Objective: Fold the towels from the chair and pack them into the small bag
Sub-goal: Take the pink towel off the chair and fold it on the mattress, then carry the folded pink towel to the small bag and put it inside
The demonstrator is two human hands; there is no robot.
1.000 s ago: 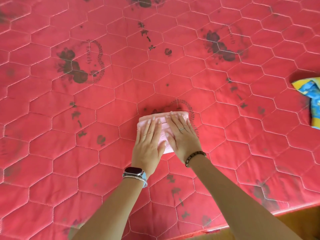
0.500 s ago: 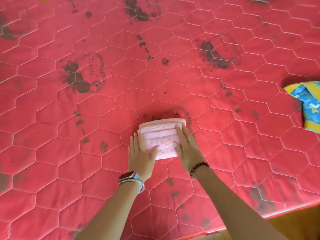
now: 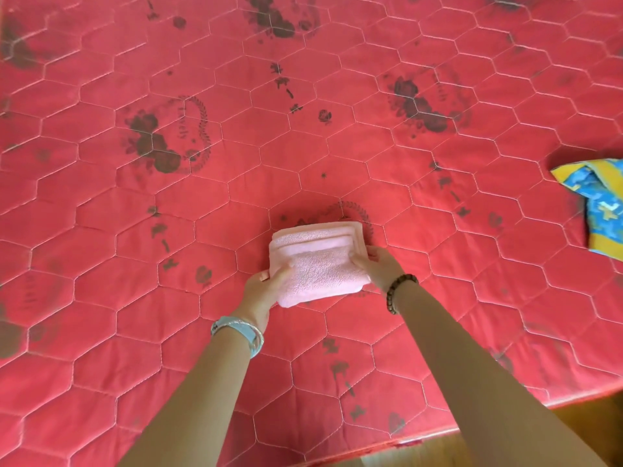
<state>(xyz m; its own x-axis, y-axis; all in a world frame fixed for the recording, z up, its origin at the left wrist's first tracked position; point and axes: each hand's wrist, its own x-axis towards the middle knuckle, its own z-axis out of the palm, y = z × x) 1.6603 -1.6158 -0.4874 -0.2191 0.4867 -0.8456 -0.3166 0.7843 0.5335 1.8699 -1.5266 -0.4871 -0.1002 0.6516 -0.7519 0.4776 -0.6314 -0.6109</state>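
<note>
At frame centre, the left hand and right hand are each closing a grip on opposite sides of the folded pink terry towel, which is lying on the red quilted mattress.

A folded pink towel lies on a red quilted mattress printed with dark floral motifs. The left hand grips the towel's left near corner, thumb on top. The right hand grips its right edge. Both wrists carry 1 band each. A blue-and-yellow patterned cloth lies well apart at the right edge.
</note>
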